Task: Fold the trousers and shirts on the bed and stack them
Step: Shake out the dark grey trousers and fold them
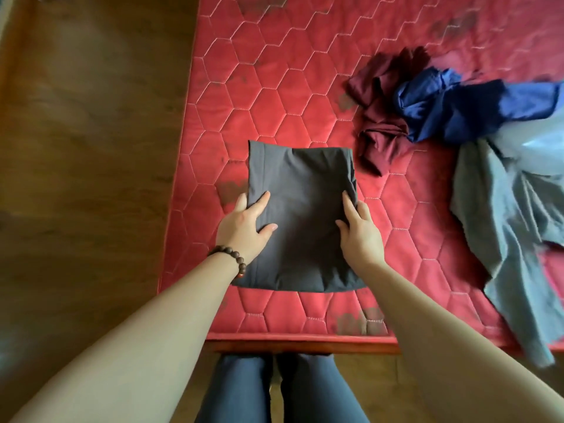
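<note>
A dark grey garment point(300, 178), folded into a neat rectangle, lies near the front left corner of the red quilted mattress point(274, 87). My left hand point(244, 224) holds its left edge, thumb on top and fingers at the side. My right hand point(360, 228) holds its right edge the same way. To the right lie unfolded clothes: a crumpled maroon garment point(381, 132), a blue garment point(457, 108) partly on top of it, and a grey garment point(506, 224) spread toward the mattress's front edge.
The mattress ends at a wooden bed frame point(305, 346) right in front of my legs. Brown wooden floor point(91, 148) runs along the left side. A pale bluish item point(537, 141) lies at the right edge by the grey garment.
</note>
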